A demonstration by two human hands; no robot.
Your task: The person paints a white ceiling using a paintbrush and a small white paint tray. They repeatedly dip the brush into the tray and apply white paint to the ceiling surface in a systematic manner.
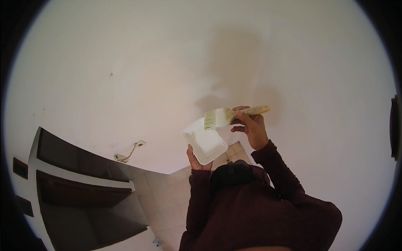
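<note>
My left hand [196, 160] grips a shallow white tray [206, 144] by its near left edge, with the tray tilted so its inside shows. Whether paint lies in it I cannot tell. In my right hand [254, 130] is a wide paintbrush [226, 117], pinched near the base of its yellowish, paint-smeared handle. The brush points left, and its pale, whitish bristles overlap the tray's far rim in this view. Whether they touch the tray is unclear. Both sleeves are dark maroon.
A pale wall [159, 83] spreads ahead, with my shadow on it. A small bent fixture [130, 153] juts out from it at the left. Dark recessed shelves [83, 188] stand at the lower left, beside a tiled floor [161, 192]. Something dark [393, 127] edges the far right.
</note>
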